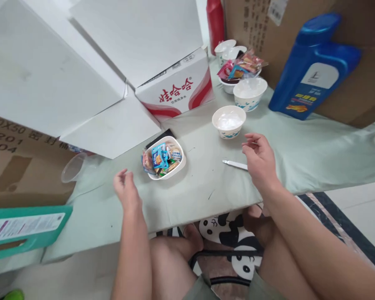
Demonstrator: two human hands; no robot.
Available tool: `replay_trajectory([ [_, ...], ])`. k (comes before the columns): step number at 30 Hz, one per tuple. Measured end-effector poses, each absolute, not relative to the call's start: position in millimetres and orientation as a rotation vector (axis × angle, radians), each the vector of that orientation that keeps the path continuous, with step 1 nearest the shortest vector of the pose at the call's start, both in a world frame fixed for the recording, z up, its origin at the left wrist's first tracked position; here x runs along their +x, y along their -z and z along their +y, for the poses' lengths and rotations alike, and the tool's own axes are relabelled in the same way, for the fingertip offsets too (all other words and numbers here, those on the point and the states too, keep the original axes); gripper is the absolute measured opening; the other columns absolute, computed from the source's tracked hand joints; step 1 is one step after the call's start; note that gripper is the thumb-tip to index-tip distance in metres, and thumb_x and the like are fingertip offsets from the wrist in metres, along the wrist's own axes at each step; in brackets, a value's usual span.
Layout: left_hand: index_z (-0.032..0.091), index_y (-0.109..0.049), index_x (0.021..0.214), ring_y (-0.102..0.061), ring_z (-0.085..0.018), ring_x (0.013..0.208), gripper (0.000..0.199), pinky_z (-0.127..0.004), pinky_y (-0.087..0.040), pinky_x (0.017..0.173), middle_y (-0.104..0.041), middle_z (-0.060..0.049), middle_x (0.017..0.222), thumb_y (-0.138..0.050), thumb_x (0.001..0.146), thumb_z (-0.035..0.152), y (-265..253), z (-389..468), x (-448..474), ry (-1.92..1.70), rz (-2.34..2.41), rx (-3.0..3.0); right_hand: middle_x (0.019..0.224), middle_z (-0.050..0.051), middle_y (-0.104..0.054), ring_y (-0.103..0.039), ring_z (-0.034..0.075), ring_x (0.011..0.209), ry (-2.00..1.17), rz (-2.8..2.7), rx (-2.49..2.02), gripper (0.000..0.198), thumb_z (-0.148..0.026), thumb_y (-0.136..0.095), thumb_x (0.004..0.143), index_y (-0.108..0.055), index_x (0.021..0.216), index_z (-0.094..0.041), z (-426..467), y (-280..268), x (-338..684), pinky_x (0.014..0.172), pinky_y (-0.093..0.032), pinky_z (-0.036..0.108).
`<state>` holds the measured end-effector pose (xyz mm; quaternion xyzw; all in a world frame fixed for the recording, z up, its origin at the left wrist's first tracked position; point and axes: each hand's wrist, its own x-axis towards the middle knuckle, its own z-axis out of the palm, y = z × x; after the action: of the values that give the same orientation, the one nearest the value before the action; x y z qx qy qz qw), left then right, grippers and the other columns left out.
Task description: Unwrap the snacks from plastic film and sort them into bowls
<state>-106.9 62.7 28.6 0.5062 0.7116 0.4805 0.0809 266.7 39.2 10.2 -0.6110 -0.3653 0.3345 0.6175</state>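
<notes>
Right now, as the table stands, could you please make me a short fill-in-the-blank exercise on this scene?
1. The hand nearest the snack tub is the person's ____ one.
2. The bottle nearest the right hand is coloured ____.
3. The large lettering on the front of the white box is coloured ____.
4. The printed animal below the table is a ____.

Missing words: left; blue; red; panda.
</notes>
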Motion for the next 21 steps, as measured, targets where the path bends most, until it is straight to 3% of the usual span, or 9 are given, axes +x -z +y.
replay_trajectory([
  [4, 0.026, -0.052, 0.117, -0.061, -0.022, 0.120, 0.043, -0.033, -0.052, 0.096, -0.060, -0.010, 0.129, -0.069, 0.081, 0.043, 0.3, 59.1, -95.0, -1.328, 1.792, 1.232, 0.120, 0.010, -0.054, -0.059, 0.025, 0.111, -0.633, -0.992, -1.498, 0.038, -0.025, -0.061, 0.076, -0.061, 0.114, -0.026, 34.9, -12.9, 258.3, 0.096, -0.051, 0.045],
  [8, 0.028, -0.045, 0.126, -0.066, -0.020, 0.113, 0.066, -0.031, -0.054, 0.095, -0.058, -0.010, 0.138, -0.080, 0.071, 0.034, 6.5, 62.8, -79.5, -1.323, 1.601, 1.229, 0.118, 0.008, -0.057, -0.060, 0.024, 0.110, -0.605, -0.814, -1.554, 0.045, -0.024, -0.061, 0.074, -0.059, 0.119, -0.027, 58.4, -13.1, 270.2, 0.097, -0.052, 0.047],
  [13, 0.028, -0.047, 0.129, -0.067, -0.019, 0.110, 0.065, -0.029, -0.055, 0.092, -0.057, -0.008, 0.140, -0.071, 0.068, 0.019, 14.9, 69.0, -69.2, -1.315, 1.599, 1.238, 0.108, 0.005, -0.059, -0.063, 0.020, 0.097, -0.764, -0.623, -1.635, 0.056, -0.020, -0.060, 0.075, -0.056, 0.130, -0.031, 121.5, -27.8, 309.2, 0.083, -0.056, 0.036],
  [18, 0.026, -0.051, 0.130, -0.069, -0.017, 0.100, 0.063, -0.025, -0.055, 0.079, -0.062, -0.007, 0.133, -0.064, 0.069, 0.017, 16.1, 75.6, -38.8, -1.232, 1.588, 1.294, 0.109, 0.004, -0.062, -0.066, 0.012, 0.076, -1.030, -0.496, -1.577, 0.074, -0.014, -0.056, 0.078, -0.041, 0.147, -0.033, 174.9, -44.4, 326.9, 0.065, -0.055, 0.022],
  [21, 0.025, -0.051, 0.132, -0.067, -0.017, 0.093, 0.062, -0.024, -0.053, 0.070, -0.065, -0.007, 0.123, -0.062, 0.072, 0.019, 16.5, 79.1, -21.7, -1.154, 1.559, 1.336, 0.104, 0.004, -0.063, -0.067, 0.012, 0.073, -1.058, -0.503, -1.549, 0.077, -0.012, -0.057, 0.077, -0.038, 0.149, -0.031, 197.9, -40.3, 330.1, 0.059, -0.056, 0.021],
])
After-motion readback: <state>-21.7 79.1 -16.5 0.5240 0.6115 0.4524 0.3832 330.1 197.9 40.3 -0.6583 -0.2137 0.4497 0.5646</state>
